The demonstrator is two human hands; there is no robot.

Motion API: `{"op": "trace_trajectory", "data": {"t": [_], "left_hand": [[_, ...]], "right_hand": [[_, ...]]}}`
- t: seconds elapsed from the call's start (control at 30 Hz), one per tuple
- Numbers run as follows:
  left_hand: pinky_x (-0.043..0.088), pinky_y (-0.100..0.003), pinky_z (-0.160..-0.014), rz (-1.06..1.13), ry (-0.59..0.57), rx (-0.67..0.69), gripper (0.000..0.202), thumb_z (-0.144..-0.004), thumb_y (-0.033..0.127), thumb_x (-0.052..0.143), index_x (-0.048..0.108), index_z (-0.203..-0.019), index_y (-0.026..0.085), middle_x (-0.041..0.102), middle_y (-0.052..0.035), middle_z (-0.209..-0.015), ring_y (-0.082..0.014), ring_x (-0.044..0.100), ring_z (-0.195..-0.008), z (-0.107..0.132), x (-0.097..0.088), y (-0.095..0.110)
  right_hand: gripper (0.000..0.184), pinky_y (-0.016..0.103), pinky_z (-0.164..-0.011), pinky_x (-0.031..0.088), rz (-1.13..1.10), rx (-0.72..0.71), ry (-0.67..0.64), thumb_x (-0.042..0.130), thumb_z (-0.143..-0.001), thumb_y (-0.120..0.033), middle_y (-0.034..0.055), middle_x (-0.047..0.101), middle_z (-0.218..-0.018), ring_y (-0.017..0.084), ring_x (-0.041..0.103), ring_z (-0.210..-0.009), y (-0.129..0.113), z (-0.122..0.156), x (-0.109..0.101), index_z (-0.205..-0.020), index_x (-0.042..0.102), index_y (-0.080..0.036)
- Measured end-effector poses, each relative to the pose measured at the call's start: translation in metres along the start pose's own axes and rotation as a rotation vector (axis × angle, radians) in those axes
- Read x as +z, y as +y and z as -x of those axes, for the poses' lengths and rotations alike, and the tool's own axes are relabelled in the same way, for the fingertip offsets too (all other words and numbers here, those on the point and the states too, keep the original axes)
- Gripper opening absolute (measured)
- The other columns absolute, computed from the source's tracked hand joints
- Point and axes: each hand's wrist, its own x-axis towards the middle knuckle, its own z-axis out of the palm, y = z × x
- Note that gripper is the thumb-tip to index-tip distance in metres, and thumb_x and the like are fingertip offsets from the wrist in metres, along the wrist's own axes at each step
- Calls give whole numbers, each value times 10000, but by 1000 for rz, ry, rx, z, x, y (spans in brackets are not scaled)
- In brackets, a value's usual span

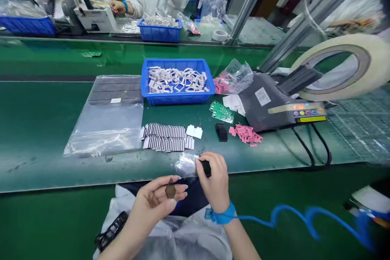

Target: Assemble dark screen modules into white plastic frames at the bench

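Note:
Between the thumb and fingers of my left hand is a small dark translucent square piece, held up just in front of the table's near edge. My right hand is at that edge, its fingers curled over a black object that is partly hidden. Right beside its thumb lies crumpled clear plastic film. Beyond the hands are rows of overlapping white-and-dark small plates, with white square pieces at their right end. A black stack of small pieces lies to the right.
A blue bin holds white plastic frames. Left of it lies a clear plastic sheet bag. Pink pieces, green circuit boards and a tape dispenser stand right. A blue coiled cord runs from my right wrist. Co-workers sit opposite.

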Motion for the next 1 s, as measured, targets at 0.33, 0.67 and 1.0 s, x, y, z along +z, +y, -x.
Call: {"op": "trace_trajectory", "data": {"t": [0.33,0.67,1.0], "left_hand": [[551,-274,-784,-32,-36,-8,348,-626,329,815,691,-927,205,763,-46,-841,-172,710,-789,-3,4,-12],[503,-204,-740,-102,-131,92,408,-666,329,789,578,-993,207,755,-24,-829,-117,679,-773,-8,1,-19],[449,-183,-692,-261,-202,17,471,-616,368,815,528,-949,200,690,35,-702,-85,619,-685,-4,14,-6]], "right_hand": [[190,369,-792,449,-39,-274,-128,561,-857,-106,44,724,-945,199,635,-918,-8,2,-23,-1009,631,-196],[348,389,-715,550,-393,-222,-161,607,-838,-401,85,691,-910,228,619,-884,-32,-6,-46,-1113,587,-190],[286,354,-722,526,-307,-398,-190,570,-823,-111,63,699,-928,206,606,-898,-43,-11,-47,-1100,597,-174]]}}
